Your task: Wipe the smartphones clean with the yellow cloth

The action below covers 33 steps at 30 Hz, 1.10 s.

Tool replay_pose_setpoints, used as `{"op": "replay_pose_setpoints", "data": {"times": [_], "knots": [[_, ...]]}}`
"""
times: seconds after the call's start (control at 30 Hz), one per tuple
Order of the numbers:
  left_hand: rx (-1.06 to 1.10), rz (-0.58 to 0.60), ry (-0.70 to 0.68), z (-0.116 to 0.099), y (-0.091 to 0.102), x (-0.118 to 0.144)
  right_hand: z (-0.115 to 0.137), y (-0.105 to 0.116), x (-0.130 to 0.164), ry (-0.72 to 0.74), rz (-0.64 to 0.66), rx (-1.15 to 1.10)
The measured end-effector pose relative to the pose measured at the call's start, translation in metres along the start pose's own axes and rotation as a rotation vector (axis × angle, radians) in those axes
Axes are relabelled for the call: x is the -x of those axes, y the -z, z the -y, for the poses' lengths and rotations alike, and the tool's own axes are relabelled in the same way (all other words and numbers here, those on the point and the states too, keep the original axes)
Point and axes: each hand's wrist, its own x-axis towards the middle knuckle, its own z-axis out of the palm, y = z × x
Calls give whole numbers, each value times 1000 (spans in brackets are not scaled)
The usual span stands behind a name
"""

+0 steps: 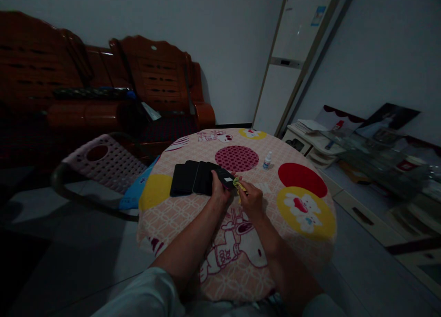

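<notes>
Black device (223, 174) is over the covered table (179, 216), gripped by the left hand (219, 192), apparently for steadiness. Right-hand fingers (243, 190) pinch a yellow-green cloth (236, 182) at its right end. Small bottle (267, 161) stands far right, seemingly within reach.

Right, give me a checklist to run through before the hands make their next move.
1. Left hand holding the dark device: ok.
2. Right hand gripping the yellow-green cloth: ok, at the device's right end.
3. Cloth damp or dry: cannot tell.
4. Small bottle upright: ok, standing on the tablecloth, apart from both hands.
5. Bottle capped: cannot tell, too small.
6. Room well lit: not ok, the picture is dim.
</notes>
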Motion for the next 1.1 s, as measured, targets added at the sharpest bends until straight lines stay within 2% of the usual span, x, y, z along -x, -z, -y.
{"op": "replay_pose_setpoints", "data": {"times": [0.13, 0.23, 0.33, 0.47, 0.73, 0.87, 1.03, 1.1], "knots": [[-18, -8, -49, -1, 0, 1, -3, 2, 0, -34, -25, -2], [-12, 9, -8, 0, 1, 1, 5, -1, 1, -11, -19, -32], [-16, 33, 54, 1, 1, 2, 17, -5, 2, 7, 40, -32], [-10, 26, 55, 1, -1, 5, 22, -6, 2, 15, 43, -33], [-66, 23, -25, -5, -2, 4, 4, 2, -2, -36, 7, -58], [-80, 39, -47, -7, -1, 3, -13, 5, -4, -146, -18, -3], [-87, 123, -18, -7, 3, 1, -31, 17, -7, -302, -185, -43], [-93, 120, 21, -7, 5, -2, -33, 21, -8, -335, -228, -69]]}}
